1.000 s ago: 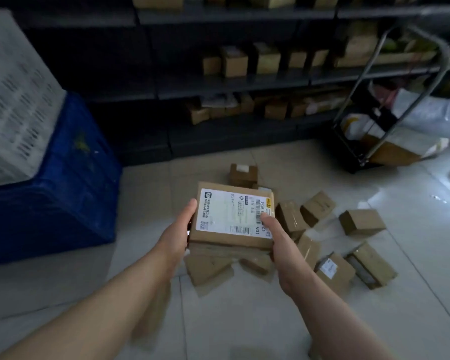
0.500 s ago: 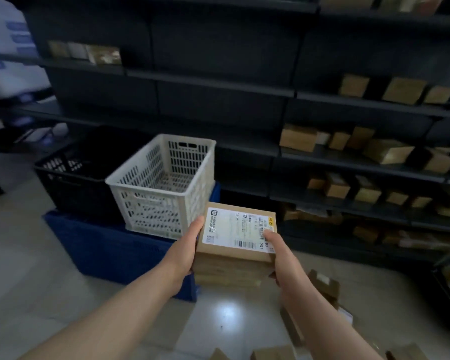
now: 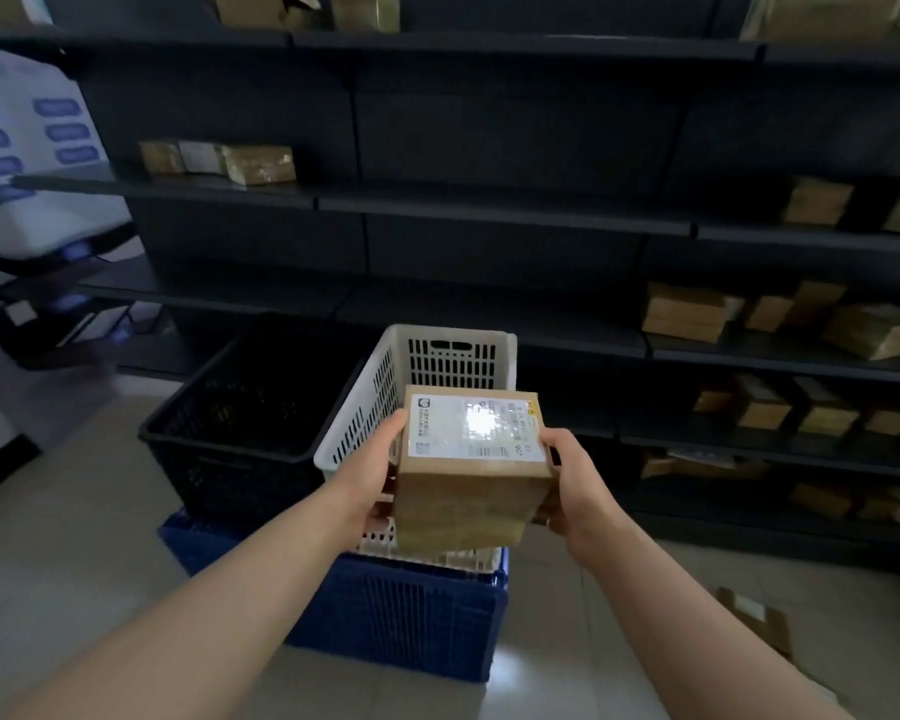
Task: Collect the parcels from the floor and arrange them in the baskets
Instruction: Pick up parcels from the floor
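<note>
A stack of brown cardboard parcels (image 3: 463, 493), the top one bearing a white shipping label, is held between both hands. My left hand (image 3: 372, 467) grips its left side and my right hand (image 3: 567, 478) grips its right side. The stack hangs over the near part of a white slotted basket (image 3: 450, 353). A black basket (image 3: 240, 418) stands beside the white one on its left. Both baskets rest on a blue crate (image 3: 401, 610).
Dark metal shelving (image 3: 489, 210) runs behind the baskets, with brown boxes (image 3: 687, 314) on its right-hand shelves and a few (image 3: 219, 161) at upper left. One parcel (image 3: 754, 621) lies on the tiled floor at lower right. A white cabinet (image 3: 22, 163) stands at far left.
My view has swung from the floor parcels to the baskets. Both hands have carried the stack forward, from in front of the white basket to over it.
</note>
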### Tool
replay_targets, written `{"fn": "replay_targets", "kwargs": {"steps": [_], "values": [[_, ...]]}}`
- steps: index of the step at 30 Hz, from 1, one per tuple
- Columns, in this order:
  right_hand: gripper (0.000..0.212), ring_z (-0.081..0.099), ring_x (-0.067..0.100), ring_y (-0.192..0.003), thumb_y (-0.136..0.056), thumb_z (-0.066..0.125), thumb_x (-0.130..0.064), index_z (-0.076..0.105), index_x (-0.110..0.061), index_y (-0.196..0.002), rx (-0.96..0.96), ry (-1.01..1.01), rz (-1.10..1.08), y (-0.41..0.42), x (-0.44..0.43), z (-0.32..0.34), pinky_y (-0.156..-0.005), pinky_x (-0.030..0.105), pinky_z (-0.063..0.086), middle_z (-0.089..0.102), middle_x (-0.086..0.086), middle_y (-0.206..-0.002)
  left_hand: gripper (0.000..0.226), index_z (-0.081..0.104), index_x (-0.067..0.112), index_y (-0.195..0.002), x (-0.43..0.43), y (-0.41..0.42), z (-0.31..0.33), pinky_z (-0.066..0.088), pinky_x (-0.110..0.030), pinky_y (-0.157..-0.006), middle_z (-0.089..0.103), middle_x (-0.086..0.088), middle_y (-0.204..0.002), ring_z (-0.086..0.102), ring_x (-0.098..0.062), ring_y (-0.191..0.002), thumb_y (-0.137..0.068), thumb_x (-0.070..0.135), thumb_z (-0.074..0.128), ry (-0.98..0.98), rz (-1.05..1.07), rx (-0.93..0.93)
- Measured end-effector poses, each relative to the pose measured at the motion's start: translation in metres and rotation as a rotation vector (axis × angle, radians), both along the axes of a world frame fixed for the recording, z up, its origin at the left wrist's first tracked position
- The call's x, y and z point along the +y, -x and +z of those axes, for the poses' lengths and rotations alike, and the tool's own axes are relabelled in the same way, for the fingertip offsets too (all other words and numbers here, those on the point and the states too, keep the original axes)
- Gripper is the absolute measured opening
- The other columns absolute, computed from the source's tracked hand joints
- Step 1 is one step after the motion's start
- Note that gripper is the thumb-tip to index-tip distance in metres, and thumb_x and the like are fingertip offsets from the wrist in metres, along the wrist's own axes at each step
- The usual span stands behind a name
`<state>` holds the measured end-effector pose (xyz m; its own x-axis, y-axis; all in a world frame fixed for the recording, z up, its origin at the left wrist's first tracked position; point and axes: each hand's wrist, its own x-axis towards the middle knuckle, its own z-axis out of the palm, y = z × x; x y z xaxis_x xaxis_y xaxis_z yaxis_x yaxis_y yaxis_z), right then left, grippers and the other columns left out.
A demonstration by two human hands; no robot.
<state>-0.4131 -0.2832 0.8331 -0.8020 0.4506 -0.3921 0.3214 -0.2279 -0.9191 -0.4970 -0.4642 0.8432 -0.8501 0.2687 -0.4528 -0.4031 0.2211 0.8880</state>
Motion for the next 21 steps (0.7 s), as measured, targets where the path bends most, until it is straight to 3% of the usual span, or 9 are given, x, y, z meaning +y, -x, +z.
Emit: {"fn": "replay_targets", "kwargs": {"steps": [5,8,12,16,21], "values": [[0.045,0.063,0.021,-0.082,-0.098,0.035,-0.045,0.068,-0.016,-0.108,0.004,-0.04,0.055,0.088,0.016,-0.009,-0.07,0.029,0.049,0.072,0.007,-0.093,0.041,0.065,0.033,-0.09,0.018,0.077,-0.003,0.049,-0.044,-0.093,0.066,-0.007,-0.098,0.06,-0.024,-0.094,-0.09,0.066,0.041,-0.054,0.016,-0.033],[0.043,0.063,0.021,-0.089,-0.098,0.035,-0.046,0.066,-0.018,-0.108,0.018,-0.045,0.075,0.151,0.032,-0.018,-0.081,0.033,0.049,0.073,0.007,-0.099,0.043,0.066,0.031,-0.086,0.036,0.128,-0.004,0.049,-0.04,-0.09,0.066,-0.006,-0.093,0.06,-0.022,-0.091,-0.092,0.064,0.038,-0.067,0.03,-0.02],[0.041,0.064,0.019,-0.092,-0.099,0.037,-0.049,0.068,-0.022,-0.105,-0.007,-0.026,0.106,0.226,0.051,-0.029,-0.075,0.029,0.047,0.074,0.002,-0.097,0.043,0.067,0.031,-0.089,0.06,0.202,-0.019,0.051,-0.038,-0.086,0.067,-0.004,-0.098,0.061,-0.021,-0.096,-0.092,0.063,0.038,-0.078,0.058,-0.03],[0.04,0.061,0.019,-0.104,-0.098,0.035,-0.052,0.064,-0.027,-0.111,-0.061,-0.034,0.095,0.286,0.066,-0.06,-0.095,0.036,0.047,0.07,0.0,-0.109,0.046,0.07,0.031,-0.098,0.08,0.263,-0.055,0.052,-0.039,-0.091,0.071,-0.003,-0.102,0.063,-0.021,-0.099,-0.091,0.065,0.04,-0.099,0.067,-0.106],[0.039,0.063,0.015,-0.103,-0.101,0.032,-0.05,0.065,-0.033,-0.113,-0.122,-0.008,0.049,0.343,0.084,-0.108,-0.076,0.028,0.046,0.072,-0.005,-0.108,0.044,0.07,0.027,-0.102,0.107,0.326,-0.104,0.052,-0.035,-0.081,0.072,-0.003,-0.095,0.063,-0.021,-0.092,-0.094,0.059,0.04,-0.1,0.027,-0.2]]}}
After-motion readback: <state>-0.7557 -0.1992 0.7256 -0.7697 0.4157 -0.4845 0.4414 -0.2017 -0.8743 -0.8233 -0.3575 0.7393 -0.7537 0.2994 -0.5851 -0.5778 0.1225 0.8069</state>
